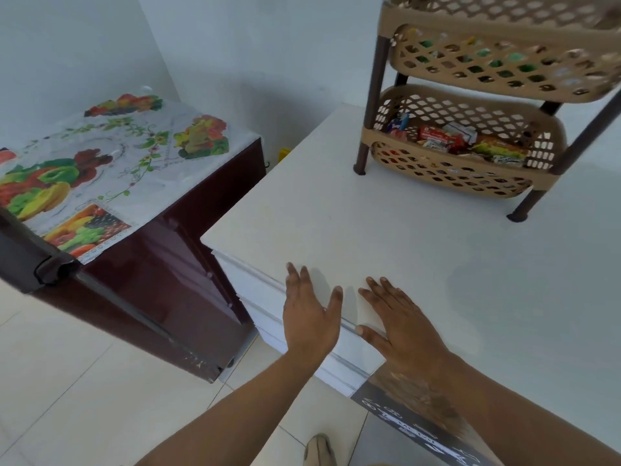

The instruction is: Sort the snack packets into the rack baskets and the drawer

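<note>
At near edge of surface (336, 203) | fingers (293, 277) of left hand (309, 321) and right hand (406, 331) held straight, spread, nothing gripped | snack packets (440, 137) seen in bottom basket (447, 178) of 3-basket rack (373, 92), well apart, far right

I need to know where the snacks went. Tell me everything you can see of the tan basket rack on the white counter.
The tan plastic rack stands upright on the white countertop, partly cut by the frame. Three lattice-walled oval baskets are stacked on dark brown round legs. The bottom basket holds red, green and orange snack packets; greenish packets show through the middle basket; the top basket hides its contents. Apart from packets, only the countertop touches it.
</note>
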### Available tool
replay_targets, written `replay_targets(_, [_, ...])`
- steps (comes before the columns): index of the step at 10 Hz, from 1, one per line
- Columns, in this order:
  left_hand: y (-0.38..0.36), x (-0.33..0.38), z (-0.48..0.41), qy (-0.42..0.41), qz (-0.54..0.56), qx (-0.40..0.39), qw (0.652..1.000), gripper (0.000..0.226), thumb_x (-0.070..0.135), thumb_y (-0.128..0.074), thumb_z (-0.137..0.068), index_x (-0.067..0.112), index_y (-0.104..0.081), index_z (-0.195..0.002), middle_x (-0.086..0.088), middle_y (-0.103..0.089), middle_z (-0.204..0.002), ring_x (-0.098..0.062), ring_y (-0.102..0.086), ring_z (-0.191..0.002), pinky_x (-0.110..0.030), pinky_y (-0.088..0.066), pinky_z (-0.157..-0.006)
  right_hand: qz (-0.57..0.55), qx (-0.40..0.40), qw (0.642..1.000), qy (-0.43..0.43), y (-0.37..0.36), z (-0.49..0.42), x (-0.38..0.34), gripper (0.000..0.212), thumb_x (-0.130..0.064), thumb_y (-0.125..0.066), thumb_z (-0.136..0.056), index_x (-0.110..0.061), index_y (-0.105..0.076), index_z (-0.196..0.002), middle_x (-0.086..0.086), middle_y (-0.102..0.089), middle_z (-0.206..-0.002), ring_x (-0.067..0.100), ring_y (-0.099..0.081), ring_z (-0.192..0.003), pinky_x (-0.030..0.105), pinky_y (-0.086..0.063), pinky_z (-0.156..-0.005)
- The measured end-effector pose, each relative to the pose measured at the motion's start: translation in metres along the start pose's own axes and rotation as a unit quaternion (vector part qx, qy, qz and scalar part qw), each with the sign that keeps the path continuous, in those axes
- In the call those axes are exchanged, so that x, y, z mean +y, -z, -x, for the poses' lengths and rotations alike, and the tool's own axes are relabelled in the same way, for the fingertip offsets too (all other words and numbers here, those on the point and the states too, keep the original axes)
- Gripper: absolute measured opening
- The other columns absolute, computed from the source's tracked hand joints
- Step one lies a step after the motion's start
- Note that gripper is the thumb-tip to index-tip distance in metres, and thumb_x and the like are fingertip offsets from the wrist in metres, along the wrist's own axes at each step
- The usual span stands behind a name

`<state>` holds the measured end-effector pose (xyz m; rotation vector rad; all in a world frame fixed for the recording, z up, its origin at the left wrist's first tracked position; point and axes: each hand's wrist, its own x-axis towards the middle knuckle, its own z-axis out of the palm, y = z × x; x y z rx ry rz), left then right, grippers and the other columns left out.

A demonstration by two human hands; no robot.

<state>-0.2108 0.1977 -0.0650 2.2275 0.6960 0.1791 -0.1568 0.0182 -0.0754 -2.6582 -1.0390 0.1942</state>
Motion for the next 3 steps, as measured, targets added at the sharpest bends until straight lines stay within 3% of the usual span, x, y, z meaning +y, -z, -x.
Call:
replay_targets(2, [-0.048, 0.037, -0.009, -0.215, -0.148, -0.068, 0.963, 0.081, 0.066, -0.024, -0.094, 0.018, -0.003, -0.156, 0.001, 0.008, -0.163, -0.018, 0.003, -0.15, -0.031, 0.0, -0.117, 0.009, 0.025, 0.993, -0.116, 0.02, 0.037, 0.05, 0.084, -0.074, -0.009, -0.089, -0.021, -0.01, -0.154, -0.009, 0.001, -0.16, 0.006, 0.01, -0.147, 0.026, 0.003, -0.118])
replay_targets(3, [-0.076, 0.067, -0.008, -0.274, -0.21, -0.107, 0.933, 0.081, 0.066, -0.018, -0.094, 0.016, -0.001, -0.156, 0.0, 0.012, -0.162, -0.017, 0.008, -0.149, -0.032, 0.001, -0.119, 0.018, 0.052, 0.981, -0.184, 0.04, 0.058, 0.083, 0.084, -0.073, -0.01, -0.089, -0.021, -0.012, -0.154, -0.007, -0.003, -0.161, 0.007, 0.008, -0.147, 0.028, -0.001, -0.119])
